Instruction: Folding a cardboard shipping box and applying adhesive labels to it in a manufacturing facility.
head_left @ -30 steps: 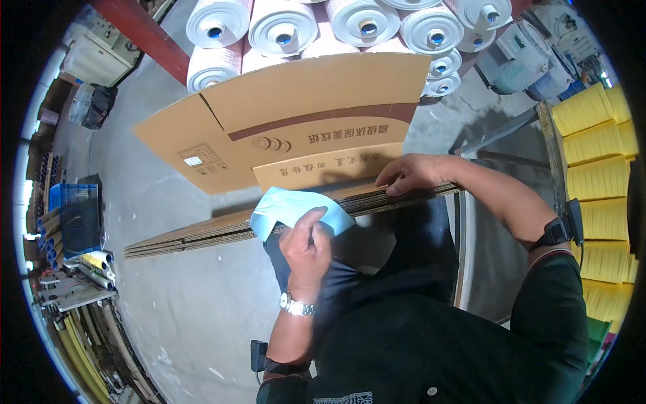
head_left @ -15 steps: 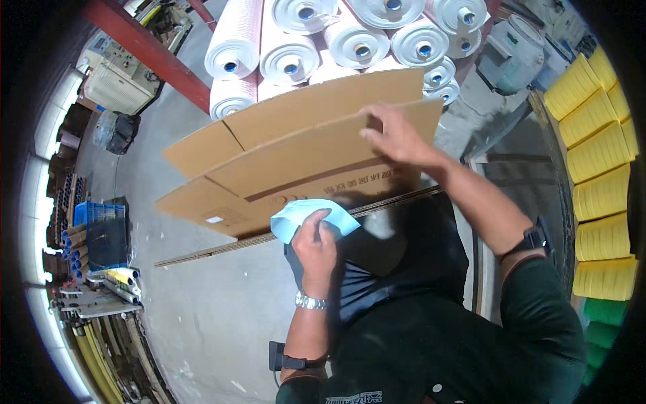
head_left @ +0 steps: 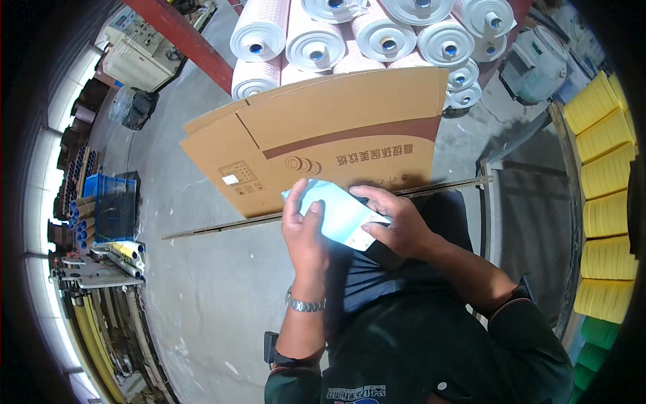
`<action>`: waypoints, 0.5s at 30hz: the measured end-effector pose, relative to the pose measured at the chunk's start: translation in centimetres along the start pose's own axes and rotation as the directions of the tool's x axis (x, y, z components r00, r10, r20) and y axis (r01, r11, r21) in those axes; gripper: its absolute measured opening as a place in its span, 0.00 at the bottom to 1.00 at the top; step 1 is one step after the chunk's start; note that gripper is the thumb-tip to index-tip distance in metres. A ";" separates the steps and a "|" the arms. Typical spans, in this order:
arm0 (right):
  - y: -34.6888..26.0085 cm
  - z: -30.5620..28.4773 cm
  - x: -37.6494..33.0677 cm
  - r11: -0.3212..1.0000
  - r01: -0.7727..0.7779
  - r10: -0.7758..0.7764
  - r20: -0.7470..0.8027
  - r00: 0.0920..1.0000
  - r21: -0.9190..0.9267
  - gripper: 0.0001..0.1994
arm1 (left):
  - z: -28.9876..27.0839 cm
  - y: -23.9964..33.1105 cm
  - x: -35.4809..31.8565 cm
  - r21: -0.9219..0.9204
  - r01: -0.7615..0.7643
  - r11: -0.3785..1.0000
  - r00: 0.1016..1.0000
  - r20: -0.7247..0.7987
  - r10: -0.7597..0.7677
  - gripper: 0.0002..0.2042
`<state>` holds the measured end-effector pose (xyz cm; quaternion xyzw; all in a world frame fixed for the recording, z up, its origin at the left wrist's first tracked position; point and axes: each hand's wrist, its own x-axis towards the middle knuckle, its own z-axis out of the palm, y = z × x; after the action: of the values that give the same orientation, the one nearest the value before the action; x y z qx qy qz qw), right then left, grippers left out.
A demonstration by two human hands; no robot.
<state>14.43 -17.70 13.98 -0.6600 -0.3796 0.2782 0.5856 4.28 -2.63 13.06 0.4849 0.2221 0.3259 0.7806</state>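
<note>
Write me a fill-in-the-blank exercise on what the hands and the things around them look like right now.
1. Both hands, the left hand and the right hand, grip a light ____ packet.
2. A metal watch sits on the ____ wrist.
3. Just beyond the hands stands a flattened ____ box of brown colour.
4. Behind that box lie white rolls, and on the person's right stand stacks coloured ____.

Missing words: blue; left; cardboard; yellow

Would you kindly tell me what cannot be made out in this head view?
- Lower edge of the light blue packet: covered by the left hand and right hand.
- Flattened cardboard box: its near edge is hidden behind both hands.
- Yellow stacks: cut off at the right rim.
</note>
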 end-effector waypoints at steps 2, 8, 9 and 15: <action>0.2 -0.2 0.0 0.987 0.081 -0.090 -0.061 0.994 -0.138 0.28 | 0.4 0.2 -0.9 0.044 0.012 0.999 0.998 0.067 -0.015 0.29; 0.8 -0.1 -0.3 0.973 0.127 -0.136 -0.033 0.990 -0.195 0.19 | 0.0 -0.8 -2.9 0.193 0.008 0.981 0.996 0.088 -0.025 0.21; 0.8 -0.1 -0.5 0.973 0.135 -0.140 -0.015 0.990 -0.185 0.19 | -0.2 -0.9 -3.0 0.303 0.046 0.952 0.990 0.112 -0.083 0.16; 0.8 -0.3 -1.3 0.990 0.098 -0.092 0.065 0.994 -0.102 0.15 | 0.1 -0.6 -3.2 -0.031 0.212 0.977 0.974 0.089 -0.209 0.09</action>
<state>14.09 -18.97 13.14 -0.6625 -0.4422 0.2492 0.5509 2.34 -5.23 12.69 0.4565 0.2321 0.2247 0.8290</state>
